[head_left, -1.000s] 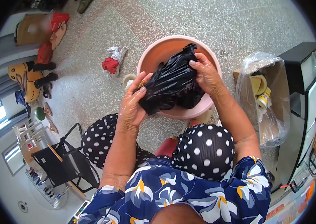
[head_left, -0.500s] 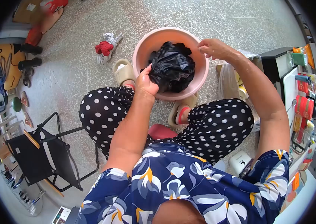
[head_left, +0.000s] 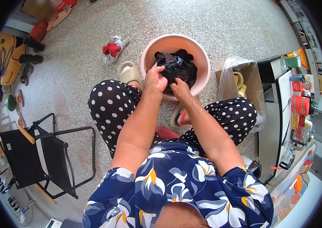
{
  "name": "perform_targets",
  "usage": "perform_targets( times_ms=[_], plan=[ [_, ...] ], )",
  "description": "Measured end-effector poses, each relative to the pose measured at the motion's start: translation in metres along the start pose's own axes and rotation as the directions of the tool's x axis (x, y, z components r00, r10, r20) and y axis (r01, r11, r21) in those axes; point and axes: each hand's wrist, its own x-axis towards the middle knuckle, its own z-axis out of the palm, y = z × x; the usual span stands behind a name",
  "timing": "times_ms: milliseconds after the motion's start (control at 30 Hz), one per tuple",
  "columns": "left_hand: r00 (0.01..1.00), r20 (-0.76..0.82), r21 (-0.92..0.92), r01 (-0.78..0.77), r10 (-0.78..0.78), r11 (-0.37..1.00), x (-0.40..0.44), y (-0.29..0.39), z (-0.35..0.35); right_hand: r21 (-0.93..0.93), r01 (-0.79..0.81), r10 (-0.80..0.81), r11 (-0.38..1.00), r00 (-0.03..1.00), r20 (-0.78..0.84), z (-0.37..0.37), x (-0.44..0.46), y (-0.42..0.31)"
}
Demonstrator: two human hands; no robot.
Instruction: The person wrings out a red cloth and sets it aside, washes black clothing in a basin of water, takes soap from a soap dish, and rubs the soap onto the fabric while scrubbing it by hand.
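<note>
"What is in your basin (head_left: 168, 44)?"

"A black bundle (head_left: 183, 70), crumpled and glossy in its folds, lying inside smooth, round pink walls."

"And around it?"

"Hard, speckled floor (head_left: 88, 72). Taking the basin as the clock's centre, a red-and-white cloth heap (head_left: 113, 50) lies between nine and ten, a plastic-lined box (head_left: 255, 81) stands between three and four, and a black folding chair (head_left: 18, 159) is at eight."

"Your hands?"

"My left hand (head_left: 156, 79) closes narrowly on the bundle's edge at eight o'clock. My right hand (head_left: 181, 90), fingers bent, touches it at six; whether it grips, I can't tell."
</note>
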Motion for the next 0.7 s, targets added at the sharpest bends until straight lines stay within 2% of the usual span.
perform_targets(
  times_ms=[67,100,133,167,200,300,333,400,433,467,500,533,567,600,633,667,700],
  plan=[
    [0.995,0.098,0.138,-0.046,0.032,0.989,0.004,0.001,-0.01,0.064,0.013,-0.009,0.998,0.998,-0.055,0.002,-0.007,0.002],
    [0.995,0.098,0.145,-0.05,0.036,0.988,0.002,0.001,-0.01,0.137,0.052,-0.031,0.989,0.988,-0.151,0.003,-0.007,0.012],
    [0.996,0.068,0.236,-0.069,0.054,0.969,-0.002,0.001,-0.01,0.207,0.094,-0.042,0.974,0.969,-0.245,0.004,-0.005,0.022],
    [0.997,0.037,0.326,-0.082,0.074,0.942,-0.004,0.002,-0.011,0.319,0.043,0.031,0.947,0.974,-0.224,0.007,0.0,0.032],
    [0.997,0.029,0.336,-0.079,0.074,0.939,-0.004,0.002,-0.013,0.329,0.037,0.038,0.944,0.975,-0.218,0.007,-0.002,0.033],
    [0.996,-0.056,0.377,-0.043,0.07,0.925,0.0,0.003,-0.015,0.46,0.151,-0.034,0.875,0.967,-0.253,0.003,-0.002,0.035],
    [0.996,-0.077,0.362,-0.019,0.05,0.932,0.002,0.006,-0.013,0.468,0.144,-0.024,0.872,0.967,-0.253,-0.008,-0.007,0.025],
    [0.994,-0.106,0.351,0.015,0.023,0.936,0.0,0.005,-0.004,0.856,-0.086,0.052,0.51,0.996,0.069,-0.029,-0.015,0.01],
    [0.99,-0.127,0.526,0.009,0.068,0.851,-0.007,0.003,0.006,0.915,-0.088,-0.019,0.393,0.994,0.104,-0.031,-0.003,0.018],
    [0.984,-0.137,0.679,0.009,0.116,0.734,-0.01,0.0,0.01,0.917,-0.095,-0.009,0.388,0.994,0.107,-0.032,0.005,0.026],
    [0.972,-0.09,0.837,-0.044,0.216,0.546,0.022,-0.004,-0.042,0.96,-0.131,-0.027,0.246,0.989,0.142,-0.039,0.009,0.021],
    [0.972,-0.094,0.839,-0.039,0.216,0.542,0.024,-0.009,-0.052,0.981,-0.169,-0.051,0.098,0.983,0.175,-0.043,0.014,0.018],
    [0.993,-0.055,0.963,0.025,0.105,0.267,0.02,-0.013,-0.058,0.984,-0.17,-0.068,0.048,0.982,0.173,-0.042,0.025,0.024],
    [0.999,-0.052,0.998,0.052,-0.015,-0.04,0.013,-0.018,-0.062,0.984,-0.172,-0.067,0.039,0.982,0.175,-0.045,0.026,0.022],
    [0.993,0.066,0.995,-0.058,0.099,-0.081,0.002,-0.03,-0.063,0.976,-0.219,-0.081,-0.005,0.973,0.218,-0.052,0.024,0.015],
    [0.994,0.06,0.995,-0.052,0.095,-0.086,0.0,-0.032,-0.061,0.963,-0.266,-0.093,-0.047,0.961,0.261,-0.056,0.023,0.011],
    [0.992,0.122,0.928,-0.097,0.045,-0.359,-0.003,-0.032,-0.052,0.962,-0.266,-0.086,-0.055,0.961,0.261,-0.055,0.024,0.012]
  ],
)
